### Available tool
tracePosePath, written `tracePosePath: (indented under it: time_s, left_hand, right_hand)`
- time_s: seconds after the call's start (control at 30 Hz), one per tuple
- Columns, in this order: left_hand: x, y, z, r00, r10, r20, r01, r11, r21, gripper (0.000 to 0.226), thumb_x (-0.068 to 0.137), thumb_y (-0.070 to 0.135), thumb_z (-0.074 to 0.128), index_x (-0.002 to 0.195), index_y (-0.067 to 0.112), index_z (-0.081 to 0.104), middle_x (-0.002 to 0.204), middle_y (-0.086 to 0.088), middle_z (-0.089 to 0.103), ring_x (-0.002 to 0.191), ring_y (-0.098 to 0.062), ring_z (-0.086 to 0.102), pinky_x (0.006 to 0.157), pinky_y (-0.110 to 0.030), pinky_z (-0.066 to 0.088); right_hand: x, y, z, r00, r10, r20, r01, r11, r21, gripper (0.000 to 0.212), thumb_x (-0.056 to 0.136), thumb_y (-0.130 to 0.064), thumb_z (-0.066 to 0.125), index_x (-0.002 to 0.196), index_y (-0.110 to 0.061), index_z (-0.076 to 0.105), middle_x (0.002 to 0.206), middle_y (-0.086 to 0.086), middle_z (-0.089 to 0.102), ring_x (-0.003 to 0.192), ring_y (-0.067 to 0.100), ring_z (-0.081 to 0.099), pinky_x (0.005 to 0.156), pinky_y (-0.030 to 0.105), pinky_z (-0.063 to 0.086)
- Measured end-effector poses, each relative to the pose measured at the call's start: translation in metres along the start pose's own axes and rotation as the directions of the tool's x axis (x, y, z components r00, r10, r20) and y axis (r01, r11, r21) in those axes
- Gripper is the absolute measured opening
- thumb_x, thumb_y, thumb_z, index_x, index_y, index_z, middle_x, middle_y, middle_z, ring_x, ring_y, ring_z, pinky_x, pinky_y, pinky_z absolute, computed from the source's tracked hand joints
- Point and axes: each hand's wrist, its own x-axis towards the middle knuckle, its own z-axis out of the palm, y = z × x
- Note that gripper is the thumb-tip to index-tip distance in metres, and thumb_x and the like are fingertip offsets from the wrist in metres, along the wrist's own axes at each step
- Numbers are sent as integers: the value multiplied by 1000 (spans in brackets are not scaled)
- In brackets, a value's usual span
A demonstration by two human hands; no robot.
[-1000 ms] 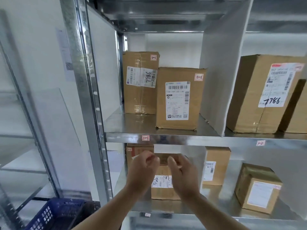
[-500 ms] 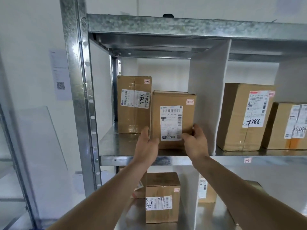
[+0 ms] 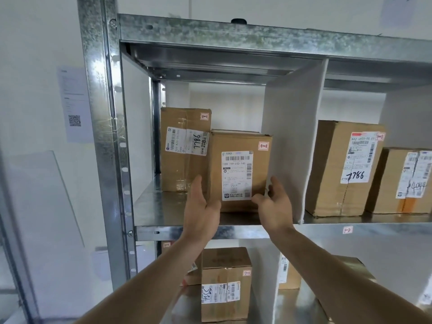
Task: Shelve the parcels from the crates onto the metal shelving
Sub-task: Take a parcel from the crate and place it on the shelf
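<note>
Head view: the metal shelving (image 3: 203,231) carries the parcel (image 3: 238,170) upright on its upper shelf, straight ahead between both hands. The left hand (image 3: 201,206) and right hand (image 3: 274,208) flank its lower corners, fingers straight, equally near.

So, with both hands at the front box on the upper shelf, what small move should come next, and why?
Probably draw both hands back. The front box sits flat on the shelf, and the left hand and right hand look open beside it.
</note>
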Motion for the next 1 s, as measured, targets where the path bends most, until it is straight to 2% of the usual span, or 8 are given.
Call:
tracePosePath:
  time_s: [0.1,0.13,0.27,0.43,0.57,0.63,0.77,1.0]
  left_hand:
    - [-7,-7,-3,991,123,-53,-118,990,81,63,94,4,59,149,19,30,137,12,38,119,-7,45,88,-4,42]
    - [-9,-9,-4,988,142,-54,-137,987,86,61,94,3,60,146,18,33,132,13,38,115,-6,47,78,1,42]
    - [-21,-12,-3,985,167,-33,-166,986,34,51,91,5,62,133,24,39,130,5,47,114,-13,53,78,-8,42]
    - [-39,-5,7,985,167,48,-165,985,-50,44,92,13,65,127,27,42,132,3,49,116,-15,52,83,-14,44]
    - [-62,8,23,981,177,76,-170,981,-89,49,80,35,60,125,25,43,127,1,50,114,-17,52,94,-36,49]
    - [-72,19,34,979,176,99,-167,981,-95,53,77,38,57,126,23,44,127,-1,50,114,-18,53,97,-40,50]
    - [-86,40,61,967,191,166,-174,978,-111,48,78,39,59,122,25,46,120,4,53,112,-17,55,94,-39,51]
    - [-113,75,124,959,217,183,-195,972,-127,39,93,15,64,127,22,47,122,5,53,115,-12,52,91,-24,43]
  right_hand:
    - [-13,2,-3,999,-31,-44,30,999,-23,66,97,-8,61,154,-23,32,151,0,47,140,24,44,114,41,37]
    - [-18,3,-4,997,-44,-56,42,999,-34,65,96,-8,61,153,-23,34,151,0,47,140,24,44,114,40,38]
    - [-37,6,-10,991,-70,-115,66,997,-41,54,94,-12,64,143,-25,44,133,-4,55,126,23,52,108,40,46]
    - [-61,4,-30,979,-129,-159,121,991,-62,51,95,-24,68,139,-32,44,126,-14,55,112,12,53,96,27,47]
    - [-81,3,-60,972,-121,-204,102,990,-101,47,95,-29,69,134,-37,44,117,-26,57,110,10,57,92,24,51]
    - [-89,1,-80,969,-96,-230,77,993,-90,49,95,-26,68,136,-37,43,126,-27,55,118,13,54,98,26,47]
    - [-96,1,-124,950,-80,-302,46,992,-118,59,95,-27,67,146,-34,40,152,-5,47,137,24,46,113,45,40]
    - [-102,12,-204,939,-92,-331,61,993,-103,59,96,-23,66,147,-33,40,150,-7,48,139,20,44,108,34,37]
